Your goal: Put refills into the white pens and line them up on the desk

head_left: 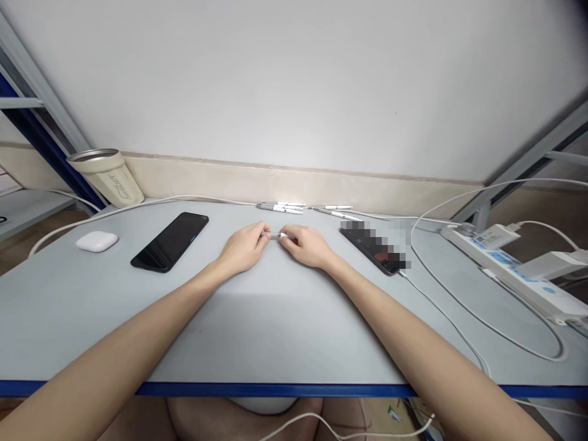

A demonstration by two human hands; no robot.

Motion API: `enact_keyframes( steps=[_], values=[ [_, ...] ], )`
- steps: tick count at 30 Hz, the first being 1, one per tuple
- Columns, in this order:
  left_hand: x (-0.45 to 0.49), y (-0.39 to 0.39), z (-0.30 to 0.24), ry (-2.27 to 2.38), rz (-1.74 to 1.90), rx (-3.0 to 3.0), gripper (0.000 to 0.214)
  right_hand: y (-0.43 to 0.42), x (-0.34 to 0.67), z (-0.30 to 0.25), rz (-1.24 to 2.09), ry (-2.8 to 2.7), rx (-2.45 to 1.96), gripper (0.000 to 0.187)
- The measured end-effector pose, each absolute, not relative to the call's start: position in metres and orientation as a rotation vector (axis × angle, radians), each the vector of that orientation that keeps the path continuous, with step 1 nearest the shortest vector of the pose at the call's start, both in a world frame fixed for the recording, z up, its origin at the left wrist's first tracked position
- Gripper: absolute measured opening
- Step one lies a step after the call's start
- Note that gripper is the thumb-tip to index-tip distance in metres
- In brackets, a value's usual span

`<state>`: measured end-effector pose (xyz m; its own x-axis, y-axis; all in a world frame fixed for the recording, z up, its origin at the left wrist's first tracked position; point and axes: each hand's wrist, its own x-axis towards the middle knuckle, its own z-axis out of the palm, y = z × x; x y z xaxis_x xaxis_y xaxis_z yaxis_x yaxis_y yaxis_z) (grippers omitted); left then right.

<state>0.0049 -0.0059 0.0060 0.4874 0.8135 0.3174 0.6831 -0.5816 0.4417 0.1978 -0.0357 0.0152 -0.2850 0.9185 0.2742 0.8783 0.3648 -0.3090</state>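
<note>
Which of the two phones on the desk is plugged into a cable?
The phone on the right: a white cable runs from its near end. The phone on the left has a dark screen and no cable visibly attached.

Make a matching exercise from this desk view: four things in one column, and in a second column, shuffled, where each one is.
Things:
1. White earbud case
2. Cream tumbler
3. Grey-and-white pen
4. White power strip

Places:
A. At the desk's right side, with plugs in it
B. Held between the left hand and the right hand
C. At the back left corner, by the wall
D. On the desk, left of the black smartphone

Pairs: 1-D, 2-C, 3-B, 4-A
</note>
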Motion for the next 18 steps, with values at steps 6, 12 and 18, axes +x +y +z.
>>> enact_keyframes(
  steps=[6, 12, 18],
  values=[
    [0.0052, -0.0086, 0.0088, 1.289, 0.707, 2.461, 0.026, -0.0356, 0.1984, 0.0156, 0.136, -2.234, -1.556, 0.028],
    [0.0041, -0.0084, 0.0071, 1.281, 0.717, 2.454, 0.024, -0.0362, 0.1971, 0.0167, 0.143, -2.229, -1.571, 0.028],
    [0.0052, -0.0074, 0.0077, 1.293, 0.707, 2.472, 0.027, -0.0366, 0.197, 0.0169, 0.144, -2.231, -1.582, 0.029]
  ],
)
